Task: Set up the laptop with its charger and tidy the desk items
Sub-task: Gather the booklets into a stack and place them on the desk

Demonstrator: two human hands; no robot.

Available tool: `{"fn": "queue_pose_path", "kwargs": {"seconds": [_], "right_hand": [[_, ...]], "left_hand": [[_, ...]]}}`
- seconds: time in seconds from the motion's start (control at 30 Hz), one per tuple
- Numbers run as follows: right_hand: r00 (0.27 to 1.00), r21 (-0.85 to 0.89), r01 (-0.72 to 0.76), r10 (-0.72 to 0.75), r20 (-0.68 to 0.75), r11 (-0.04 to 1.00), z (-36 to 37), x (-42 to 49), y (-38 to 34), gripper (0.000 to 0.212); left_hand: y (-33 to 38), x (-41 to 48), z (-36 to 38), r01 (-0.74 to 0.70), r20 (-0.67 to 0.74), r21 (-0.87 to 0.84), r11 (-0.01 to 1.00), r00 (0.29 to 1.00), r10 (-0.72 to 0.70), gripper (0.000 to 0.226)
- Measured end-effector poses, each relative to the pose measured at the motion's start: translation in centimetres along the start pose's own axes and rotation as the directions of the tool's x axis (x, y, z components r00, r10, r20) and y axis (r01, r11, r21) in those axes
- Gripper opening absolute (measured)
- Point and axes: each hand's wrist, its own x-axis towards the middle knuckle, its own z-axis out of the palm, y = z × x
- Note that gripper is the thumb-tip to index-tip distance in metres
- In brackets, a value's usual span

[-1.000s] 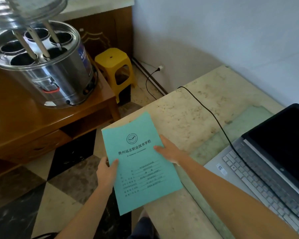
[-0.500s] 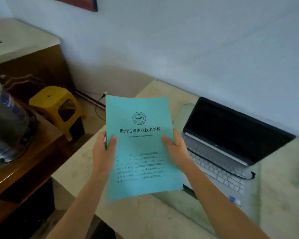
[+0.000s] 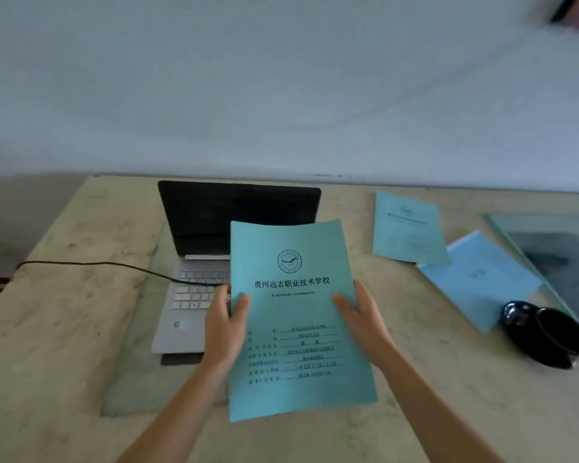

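both hands [image 3: 224, 329] [image 3: 361, 319] grip teal booklet [image 3: 298, 329] above desk [image 3: 64, 329].

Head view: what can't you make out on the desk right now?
All in the head view:
Right half of laptop keyboard: hidden behind held teal booklet.
Charger cable, laptop end: behind left hand and booklet.
Booklet's lower form lines: too blurred.
Black object, right: blurred, unidentifiable.

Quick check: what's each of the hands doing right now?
Left hand: grips the teal booklet by its left edge.
Right hand: grips its right edge.

Head-worn wide-angle view, forward and down, close over the desk [image 3: 67, 329].
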Motion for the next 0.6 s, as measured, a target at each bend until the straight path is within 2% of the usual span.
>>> {"fn": "queue_pose_path", "kwargs": {"seconds": [0.27,0.37,0.47,0.6], "right_hand": [[0.988,-0.113,-0.097,0.082,-0.13,0.989,-13.4,1.1,3.8,0.013],[0.983,-0.14,-0.156,0.14,-0.115,0.978,-17.1,2.5,5.4,0.014],[0.978,-0.215,-0.208,0.197,-0.072,0.954,-19.8,4.0,7.1,0.019],[0.962,-0.294,-0.269,0.271,-0.036,0.917,-22.3,5.9,9.0,0.026]], "left_hand": [[1.3,-1.4,13.8,-0.007,0.139,0.082,0.997,0.99,-0.005,0.012],[1.0,-1.2,18.3,-0.002,0.14,0.138,0.99,0.99,-0.017,0.01],[0.2,-0.4,22.1,-0.02,0.13,0.271,0.962,0.991,-0.016,0.016],[-0.9,0.5,25.8,0.06,0.153,0.387,0.92,0.98,-0.129,0.018]]}}
